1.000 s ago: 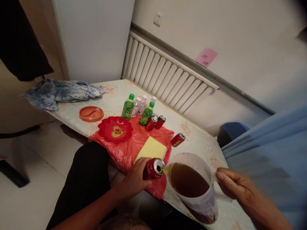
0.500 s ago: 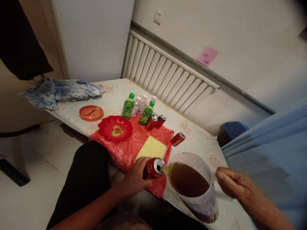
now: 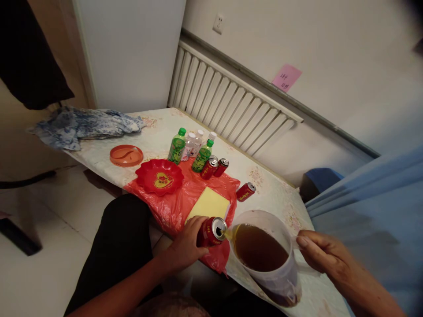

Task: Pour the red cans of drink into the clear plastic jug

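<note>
**Can tipped over pitcher, both hands busy**

We see the left hand (image 3: 185,246) wrapped around a red can (image 3: 211,232), fingers curled over the can's body from the near side, grip closed on it. The can lies tipped nearly sideways, its silver top facing away from the fingers toward the pitcher (image 3: 264,257). A thin amber stream runs from the can's mouth over the pitcher's rim into the brown liquid inside (pitcher roughly half full or more, hard to judge).

The right hand (image 3: 322,255) is at the pitcher's far side, thumb and fingers closed at the handle; we cannot tell how firmly, the handle is mostly hidden by the fingers.

Beyond the left fingers: a yellow pad (image 3: 209,204) on a red plastic bag (image 3: 172,204), just past the can. Farther out, a red dish (image 3: 159,177), green bottles (image 3: 176,146), two standing cans (image 3: 214,167), one can lying alone (image 3: 245,192), an orange tray (image 3: 126,155).
</note>
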Tool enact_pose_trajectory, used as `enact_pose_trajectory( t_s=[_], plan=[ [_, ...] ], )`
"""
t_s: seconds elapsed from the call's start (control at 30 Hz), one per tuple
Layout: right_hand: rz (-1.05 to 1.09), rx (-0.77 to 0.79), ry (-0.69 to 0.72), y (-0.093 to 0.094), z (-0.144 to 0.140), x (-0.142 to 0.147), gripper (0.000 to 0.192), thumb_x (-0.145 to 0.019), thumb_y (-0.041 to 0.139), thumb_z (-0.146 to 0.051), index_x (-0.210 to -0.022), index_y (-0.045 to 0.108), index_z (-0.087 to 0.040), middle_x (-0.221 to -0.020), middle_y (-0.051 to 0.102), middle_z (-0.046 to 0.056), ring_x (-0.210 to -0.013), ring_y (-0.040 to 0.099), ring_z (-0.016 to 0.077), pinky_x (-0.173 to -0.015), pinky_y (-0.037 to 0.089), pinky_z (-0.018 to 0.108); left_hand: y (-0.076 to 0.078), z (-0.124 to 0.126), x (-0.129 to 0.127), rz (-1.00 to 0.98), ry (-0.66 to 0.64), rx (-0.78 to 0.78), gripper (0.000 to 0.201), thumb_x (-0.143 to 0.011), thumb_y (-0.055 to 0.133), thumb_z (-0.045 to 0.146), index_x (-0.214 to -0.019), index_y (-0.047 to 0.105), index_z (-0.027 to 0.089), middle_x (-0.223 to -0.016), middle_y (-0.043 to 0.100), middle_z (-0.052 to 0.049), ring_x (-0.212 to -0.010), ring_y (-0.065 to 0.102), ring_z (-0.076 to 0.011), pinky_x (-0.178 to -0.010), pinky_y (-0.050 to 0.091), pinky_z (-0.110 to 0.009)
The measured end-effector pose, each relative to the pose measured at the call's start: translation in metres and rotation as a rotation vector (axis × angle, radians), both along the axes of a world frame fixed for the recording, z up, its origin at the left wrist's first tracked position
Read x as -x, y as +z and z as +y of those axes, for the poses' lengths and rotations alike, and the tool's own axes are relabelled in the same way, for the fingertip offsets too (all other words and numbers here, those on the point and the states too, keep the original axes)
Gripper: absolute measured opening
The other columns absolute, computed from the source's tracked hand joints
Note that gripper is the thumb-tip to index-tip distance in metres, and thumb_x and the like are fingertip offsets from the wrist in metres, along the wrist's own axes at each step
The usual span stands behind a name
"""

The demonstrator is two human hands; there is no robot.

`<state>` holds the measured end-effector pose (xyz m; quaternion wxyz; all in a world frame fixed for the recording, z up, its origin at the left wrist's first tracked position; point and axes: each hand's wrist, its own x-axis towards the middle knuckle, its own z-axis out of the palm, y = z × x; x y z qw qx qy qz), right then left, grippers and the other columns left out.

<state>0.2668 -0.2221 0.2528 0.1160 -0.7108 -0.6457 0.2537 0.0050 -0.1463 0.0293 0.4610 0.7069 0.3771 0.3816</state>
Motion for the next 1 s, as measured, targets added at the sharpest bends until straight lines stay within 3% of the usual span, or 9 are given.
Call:
enact_pose_trajectory(
  t_s=[1.0],
  plan=[
    [-0.006,-0.016,0.007,0.0035,0.004,0.0084,0.058,-0.081,0.044,-0.072,-0.055,0.032,-0.022,-0.056,0.028,-0.004,-0.053,0.029,0.0119,-0.048,0.029,0.025,-0.0066,0.0001,0.0009,0.013,-0.005,-0.002,0.073,-0.06,0.065,0.007,-0.13,0.047,0.021,-0.133,0.051,-0.009,-0.128,0.046,-0.0267,-0.112,0.035,-0.044]
  ],
)
